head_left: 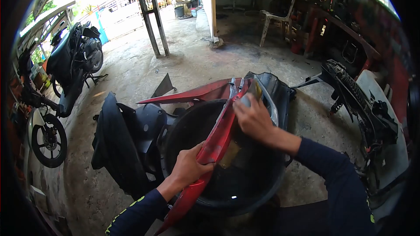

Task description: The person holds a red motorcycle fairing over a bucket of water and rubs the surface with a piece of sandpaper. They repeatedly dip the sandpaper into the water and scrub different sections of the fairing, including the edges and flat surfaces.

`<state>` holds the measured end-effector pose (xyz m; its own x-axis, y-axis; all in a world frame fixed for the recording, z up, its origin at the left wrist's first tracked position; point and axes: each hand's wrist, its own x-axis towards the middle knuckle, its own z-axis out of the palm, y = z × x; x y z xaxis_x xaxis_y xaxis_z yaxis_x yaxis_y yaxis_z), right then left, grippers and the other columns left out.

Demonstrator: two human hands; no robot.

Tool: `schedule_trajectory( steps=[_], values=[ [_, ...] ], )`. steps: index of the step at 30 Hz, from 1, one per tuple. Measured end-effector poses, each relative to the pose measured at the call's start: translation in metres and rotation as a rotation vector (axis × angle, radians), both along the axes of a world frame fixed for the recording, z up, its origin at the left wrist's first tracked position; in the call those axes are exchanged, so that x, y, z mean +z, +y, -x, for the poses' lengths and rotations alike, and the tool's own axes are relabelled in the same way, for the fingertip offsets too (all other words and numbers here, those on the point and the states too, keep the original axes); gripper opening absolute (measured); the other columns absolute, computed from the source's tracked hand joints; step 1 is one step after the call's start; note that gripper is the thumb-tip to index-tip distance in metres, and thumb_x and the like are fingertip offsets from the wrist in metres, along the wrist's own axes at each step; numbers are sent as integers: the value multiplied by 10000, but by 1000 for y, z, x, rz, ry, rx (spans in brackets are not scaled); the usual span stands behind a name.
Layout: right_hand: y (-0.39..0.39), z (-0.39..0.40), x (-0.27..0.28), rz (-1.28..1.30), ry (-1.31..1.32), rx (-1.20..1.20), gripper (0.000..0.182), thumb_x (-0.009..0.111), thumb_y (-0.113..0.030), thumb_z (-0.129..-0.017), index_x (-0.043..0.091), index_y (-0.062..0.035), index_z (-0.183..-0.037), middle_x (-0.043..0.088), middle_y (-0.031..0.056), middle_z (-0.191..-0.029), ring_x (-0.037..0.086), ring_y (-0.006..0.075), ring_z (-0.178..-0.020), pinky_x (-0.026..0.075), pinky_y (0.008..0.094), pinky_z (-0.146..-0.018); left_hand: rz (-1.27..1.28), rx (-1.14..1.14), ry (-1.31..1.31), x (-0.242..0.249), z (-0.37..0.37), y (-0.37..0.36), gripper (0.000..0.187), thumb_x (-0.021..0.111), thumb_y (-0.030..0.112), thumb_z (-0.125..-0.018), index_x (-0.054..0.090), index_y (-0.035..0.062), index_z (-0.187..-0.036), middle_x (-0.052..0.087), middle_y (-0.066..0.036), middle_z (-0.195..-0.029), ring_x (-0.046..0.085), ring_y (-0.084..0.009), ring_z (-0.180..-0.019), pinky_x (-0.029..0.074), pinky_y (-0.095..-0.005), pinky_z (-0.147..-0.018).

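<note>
A long red motorcycle fairing panel (pixel 215 143) slants across the round black tub (pixel 272 189), its far end up and away from me. My left hand (pixel 189 166) grips the panel near its middle, thumb on top. Close to the far end, my right hand (pixel 253 116) is closed, fingers pressed along the panel's edge. In it is a small grey and yellowish piece that looks like sandpaper (pixel 258 91), mostly covered by the fingers. A yellowish-brown patch (pixel 231 155) shows inside the tub, under the panel.
Black plastic fairings (pixel 120 137) lean at the tub's left. Another red panel (pixel 192 95) and a dark grey one (pixel 273 85) lie beyond it. A stripped motorcycle frame (pixel 358 100) stands right; a motorcycle (pixel 72 57) is parked left. Farther back are a metal post (pixel 153 22) and a plastic chair (pixel 280 15).
</note>
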<state>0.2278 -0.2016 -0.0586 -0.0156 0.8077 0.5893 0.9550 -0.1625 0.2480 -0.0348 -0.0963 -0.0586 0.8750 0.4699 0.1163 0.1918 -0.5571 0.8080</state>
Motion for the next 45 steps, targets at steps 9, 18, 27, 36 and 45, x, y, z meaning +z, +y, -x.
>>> schedule_trajectory(
  steps=[9, 18, 27, 36, 45],
  values=[
    [-2, -11, 6, 20, -63, -22, 387, 595, -147, -886, 705, 37, -1208, 678, 134, -1205, 583, 414, -1196, 528, 503, -918, -47, -6, 12, 3, 0, -3, 720, 853, 198, -758, 611, 27, -1414, 756, -249, -1038, 748, -390, -995, 592, -405, -880],
    [-14, -46, -2, 16, 330, -28, 451, 601, -109, -892, 673, -66, -1335, 714, 109, -1280, 597, 353, -1205, 510, 463, -993, -73, 22, 26, 5, 8, -3, 724, 868, 191, -756, 601, 0, -1402, 748, -251, -1066, 740, -404, -1000, 591, -427, -870],
    [-56, -30, -1, 209, 609, 30, 831, 670, -114, -831, 378, -95, -1609, 670, 198, -721, 694, 401, -699, 566, 516, -723, -351, 55, 100, 12, 21, -12, 758, 872, 131, -721, 591, -4, -1412, 731, -238, -1121, 745, -400, -985, 611, -416, -850],
    [-51, 6, -8, 255, 376, 159, 1003, 738, -128, -776, 258, -42, -1653, 676, 137, -729, 690, 348, -695, 527, 456, -674, -452, 3, 41, 23, 22, -16, 702, 830, 167, -763, 584, 14, -1403, 706, -187, -942, 726, -402, -796, 594, -454, -701],
    [-63, 36, -15, 368, 353, 292, 1023, 763, -151, -764, 277, -87, -1663, 667, 104, -761, 686, 305, -720, 508, 424, -671, -433, 0, 57, 15, 27, -12, 694, 833, 162, -756, 592, 13, -1390, 703, -185, -928, 726, -396, -800, 594, -454, -704]
  ],
)
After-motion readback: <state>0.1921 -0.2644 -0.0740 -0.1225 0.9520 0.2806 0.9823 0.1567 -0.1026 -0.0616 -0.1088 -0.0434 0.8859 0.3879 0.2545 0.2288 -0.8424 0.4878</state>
